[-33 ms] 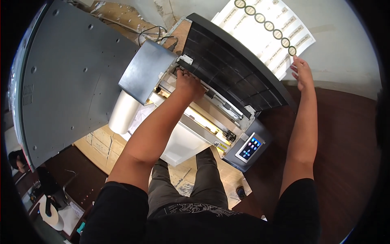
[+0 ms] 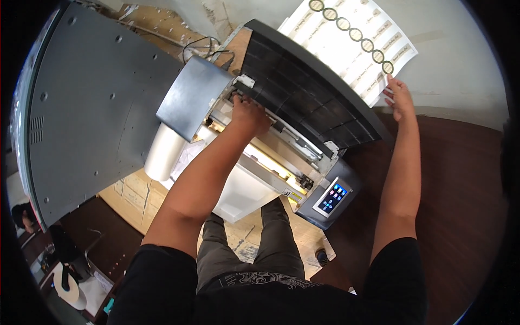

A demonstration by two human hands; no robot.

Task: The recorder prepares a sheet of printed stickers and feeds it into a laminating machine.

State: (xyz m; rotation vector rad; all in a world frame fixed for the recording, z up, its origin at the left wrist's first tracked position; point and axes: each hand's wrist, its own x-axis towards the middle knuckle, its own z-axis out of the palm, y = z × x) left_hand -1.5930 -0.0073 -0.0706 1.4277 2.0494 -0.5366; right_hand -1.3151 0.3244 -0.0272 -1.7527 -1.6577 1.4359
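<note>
A grey cutting machine [image 2: 192, 95] stands before me with its black lid [image 2: 303, 81] raised. Into its lit interior, near the lid's left hinge, reaches my left hand [image 2: 250, 115]. Its fingers are bent against the parts there, and what they grip is hidden. Beyond the lid's right side, my right hand [image 2: 400, 100] has its fingers bent at the lower right edge of a white printed sheet [image 2: 346, 49], holding it there. Dark-ringed round labels and rows of small rectangular labels cover this sheet, which stands behind the lid.
A small touchscreen [image 2: 333, 197] glows at the machine's right front. A white roll [image 2: 162, 151] sits at its left, and a white tray [image 2: 244, 192] juts out in front. The large grey panel [image 2: 103, 108] fills the left side. Cables [image 2: 203, 49] lie behind; a brown surface [image 2: 455, 189] spreads right.
The whole view has shifted very slightly. Both hands keep their places on the machine and the sheet.
</note>
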